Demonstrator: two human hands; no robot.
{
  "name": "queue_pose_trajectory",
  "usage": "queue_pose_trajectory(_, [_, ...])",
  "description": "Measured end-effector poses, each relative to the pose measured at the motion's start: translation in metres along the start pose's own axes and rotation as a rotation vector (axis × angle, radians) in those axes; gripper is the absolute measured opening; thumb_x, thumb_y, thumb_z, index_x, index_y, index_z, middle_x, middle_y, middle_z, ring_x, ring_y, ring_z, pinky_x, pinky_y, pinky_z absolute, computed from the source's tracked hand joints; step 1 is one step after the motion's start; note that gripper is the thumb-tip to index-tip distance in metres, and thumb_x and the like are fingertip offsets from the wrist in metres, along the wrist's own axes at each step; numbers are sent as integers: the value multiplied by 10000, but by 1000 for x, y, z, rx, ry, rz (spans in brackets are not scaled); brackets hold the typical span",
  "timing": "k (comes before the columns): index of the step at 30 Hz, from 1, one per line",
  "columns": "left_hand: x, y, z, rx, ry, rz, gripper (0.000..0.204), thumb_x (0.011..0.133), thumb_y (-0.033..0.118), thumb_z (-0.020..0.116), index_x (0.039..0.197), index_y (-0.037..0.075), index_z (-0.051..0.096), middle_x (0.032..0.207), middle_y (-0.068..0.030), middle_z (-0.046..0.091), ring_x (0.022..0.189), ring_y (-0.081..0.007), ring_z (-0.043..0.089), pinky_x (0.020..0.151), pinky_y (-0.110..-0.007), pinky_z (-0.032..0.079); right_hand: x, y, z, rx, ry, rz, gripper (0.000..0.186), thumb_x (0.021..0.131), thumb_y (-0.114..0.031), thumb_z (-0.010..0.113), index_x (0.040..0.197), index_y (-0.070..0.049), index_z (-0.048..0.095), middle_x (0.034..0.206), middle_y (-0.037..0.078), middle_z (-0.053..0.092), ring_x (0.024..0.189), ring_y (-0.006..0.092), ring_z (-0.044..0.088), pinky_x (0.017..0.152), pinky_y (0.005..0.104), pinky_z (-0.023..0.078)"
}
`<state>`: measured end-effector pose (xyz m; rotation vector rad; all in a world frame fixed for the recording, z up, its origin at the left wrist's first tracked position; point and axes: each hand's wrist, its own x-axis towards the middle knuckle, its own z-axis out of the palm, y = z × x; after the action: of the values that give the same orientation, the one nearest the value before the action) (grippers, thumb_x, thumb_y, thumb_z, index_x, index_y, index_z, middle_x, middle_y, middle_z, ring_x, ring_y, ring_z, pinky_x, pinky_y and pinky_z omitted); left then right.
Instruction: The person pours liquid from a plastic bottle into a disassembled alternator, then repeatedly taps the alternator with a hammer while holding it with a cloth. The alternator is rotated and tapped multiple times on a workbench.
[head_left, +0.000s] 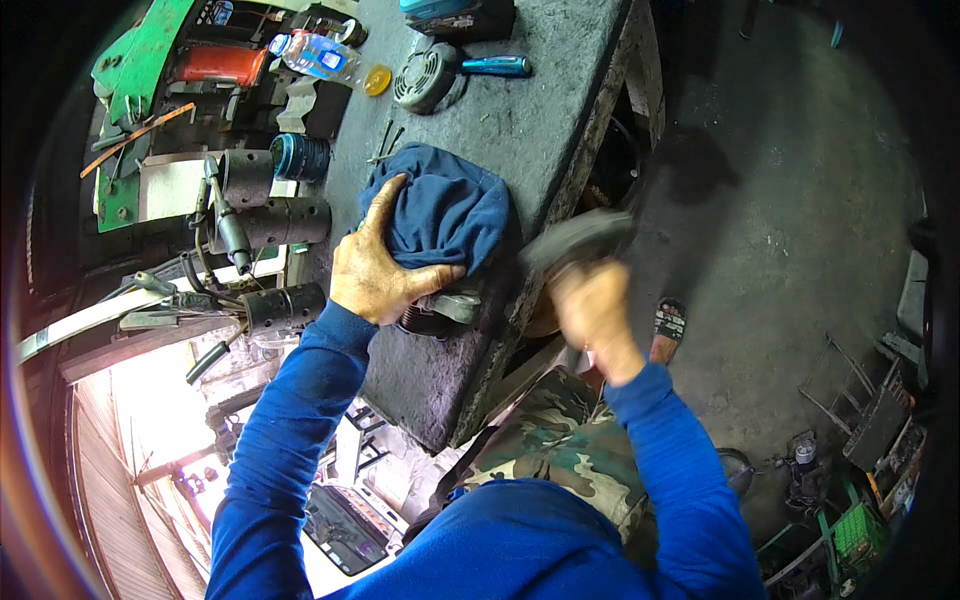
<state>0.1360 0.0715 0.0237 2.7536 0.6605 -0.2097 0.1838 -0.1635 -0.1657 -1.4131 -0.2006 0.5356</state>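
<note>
A dark blue cloth [445, 205] lies bunched over something on the workbench; what is beneath it is mostly hidden. My left hand [380, 255] grips the near left side of the cloth, thumb and finger spread around it. Just below the hand, a dark ribbed part and a greyish piece [452, 305] show under the cloth's edge. Off the right edge of the bench, my right hand [597, 310] is closed on a hammer [578, 240], its dark head smeared by motion. That hammer is held apart from the cloth.
On the bench [420, 375] beyond the cloth lie a grey round vented cover [427, 78], a blue-handled tool [497, 66] and a plastic bottle [325, 60]. Dark metal cylinders [270, 222] and tools crowd the left side. A sandalled foot [669, 322] stands on the floor to the right.
</note>
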Motion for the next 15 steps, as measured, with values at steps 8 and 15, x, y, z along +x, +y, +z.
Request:
queue_pose_trajectory(8, [1,6,-1,48,8,-66,1246,571,439,1022,1628,65,476,1385,-298,705,1307,-380,703,1150,-440,526,-4,11,-2,275,154,189,158,953,-78,629,815,-2,623,633,-5,565,543,148,561,531,379,475])
queue_pose_trajectory(15, [3,4,-4,-1,-9,3,1257,572,438,1018,1636,60,465,1410,-287,696,1307,-380,702,1151,-440,525,9,18,-1,-388,-272,-268,150,861,-125,660,760,-16,685,666,249,650,719,517,674,730,574,562])
